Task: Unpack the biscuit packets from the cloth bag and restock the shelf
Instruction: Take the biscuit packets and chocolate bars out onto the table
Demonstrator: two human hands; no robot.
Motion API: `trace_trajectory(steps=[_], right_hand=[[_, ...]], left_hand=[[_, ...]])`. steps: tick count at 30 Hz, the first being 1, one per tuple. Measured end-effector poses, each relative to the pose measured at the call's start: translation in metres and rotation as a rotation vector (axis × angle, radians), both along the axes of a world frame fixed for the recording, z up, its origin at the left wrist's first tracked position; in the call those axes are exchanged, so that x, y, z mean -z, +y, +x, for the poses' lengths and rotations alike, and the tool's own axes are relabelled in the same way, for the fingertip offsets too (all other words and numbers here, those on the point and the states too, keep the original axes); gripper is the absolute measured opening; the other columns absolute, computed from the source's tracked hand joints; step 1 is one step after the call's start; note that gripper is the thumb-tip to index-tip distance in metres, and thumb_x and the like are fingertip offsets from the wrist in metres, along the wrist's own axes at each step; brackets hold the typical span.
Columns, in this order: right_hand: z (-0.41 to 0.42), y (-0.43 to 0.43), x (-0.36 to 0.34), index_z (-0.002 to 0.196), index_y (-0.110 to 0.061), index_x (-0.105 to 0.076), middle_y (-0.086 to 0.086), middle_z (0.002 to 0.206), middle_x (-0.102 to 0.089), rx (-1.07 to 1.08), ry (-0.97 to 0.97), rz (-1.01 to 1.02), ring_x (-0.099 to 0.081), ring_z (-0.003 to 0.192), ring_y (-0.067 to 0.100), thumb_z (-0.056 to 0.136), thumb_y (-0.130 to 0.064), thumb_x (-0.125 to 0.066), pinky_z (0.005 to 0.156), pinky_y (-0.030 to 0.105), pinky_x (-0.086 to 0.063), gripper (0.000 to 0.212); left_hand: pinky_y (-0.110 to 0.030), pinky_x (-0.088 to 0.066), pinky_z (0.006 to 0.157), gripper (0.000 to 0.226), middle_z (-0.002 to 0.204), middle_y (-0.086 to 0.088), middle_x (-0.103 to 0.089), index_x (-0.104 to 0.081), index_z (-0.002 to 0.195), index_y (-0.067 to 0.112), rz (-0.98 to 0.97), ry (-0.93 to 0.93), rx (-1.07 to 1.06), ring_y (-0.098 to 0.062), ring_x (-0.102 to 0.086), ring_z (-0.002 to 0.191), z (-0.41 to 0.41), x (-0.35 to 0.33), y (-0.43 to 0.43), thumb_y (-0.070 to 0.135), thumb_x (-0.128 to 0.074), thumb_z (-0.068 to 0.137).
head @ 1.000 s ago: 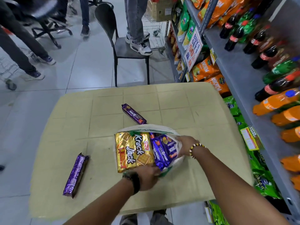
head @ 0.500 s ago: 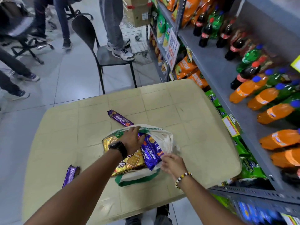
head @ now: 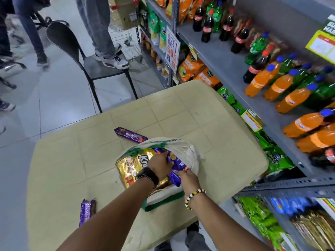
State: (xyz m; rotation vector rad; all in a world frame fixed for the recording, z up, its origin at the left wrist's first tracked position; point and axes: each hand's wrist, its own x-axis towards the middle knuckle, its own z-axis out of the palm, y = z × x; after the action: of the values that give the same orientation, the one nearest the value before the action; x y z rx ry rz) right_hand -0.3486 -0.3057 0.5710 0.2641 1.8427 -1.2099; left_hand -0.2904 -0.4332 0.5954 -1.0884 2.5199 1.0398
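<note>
A grey metal shelf unit is running along the right side, from one o'clock down to five o'clock, carrying orange, green and dark soda bottles and green and orange snack bags. A square beige tabletop with a moulded grid is filling the centre. A black metal chair is standing on the tiled floor at eleven o'clock from it. A white cloth bag with green trim is lying open at the middle of the tabletop, a gold Krack Jack biscuit packet and a purple biscuit packet showing in its mouth. The left hand, with a black watch at the wrist, is reaching into the bag, fingers closing on the purple packet. The right hand, with a beaded bracelet, is gripping that packet's near end beside the bag's rim. A long purple biscuit roll is lying at eleven o'clock just beyond the bag, and a second purple roll is lying at seven o'clock.
</note>
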Motion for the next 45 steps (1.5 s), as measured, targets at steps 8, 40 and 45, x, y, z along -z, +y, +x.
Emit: trace_trajectory(steps=[8,40,45], right_hand=[[0.074,0.018,-0.053,0.1,-0.016,-0.074,0.005,0.096,-0.076,0.009,-0.03,-0.185,-0.069,0.093,0.025,0.075,-0.019,-0.068,0.086,0.042,-0.052,0.026],[0.214,-0.221,0.041,0.133,-0.019,-0.058,0.0,0.126,-0.064,-1.57,0.295,-0.132,-0.062,0.114,0.016,0.079,-0.025,-0.073,0.09,0.024,-0.049,0.056],[0.113,-0.148,0.011,0.117,-0.026,-0.069,-0.009,0.117,-0.069,-1.218,0.547,-0.146,-0.063,0.107,0.007,0.083,-0.021,-0.061,0.091,0.018,-0.047,0.036]], left_hand=[[-0.029,-0.05,0.071,0.045,0.106,0.001,-0.071,-0.058,0.135,0.023,0.096,0.232,-0.137,-0.015,-0.063,0.084,0.094,-0.04,-0.007,0.039,-0.063,0.093],[-0.037,-0.048,0.086,0.032,0.114,0.006,-0.068,-0.055,0.116,0.018,0.184,0.228,-1.027,-0.021,-0.065,0.099,0.369,0.065,-0.131,0.035,-0.067,0.092],[-0.044,-0.04,0.106,0.059,0.14,-0.022,-0.054,-0.048,0.139,-0.001,-0.064,0.139,-0.822,-0.037,-0.051,0.129,0.296,0.045,-0.112,0.024,-0.07,0.09]])
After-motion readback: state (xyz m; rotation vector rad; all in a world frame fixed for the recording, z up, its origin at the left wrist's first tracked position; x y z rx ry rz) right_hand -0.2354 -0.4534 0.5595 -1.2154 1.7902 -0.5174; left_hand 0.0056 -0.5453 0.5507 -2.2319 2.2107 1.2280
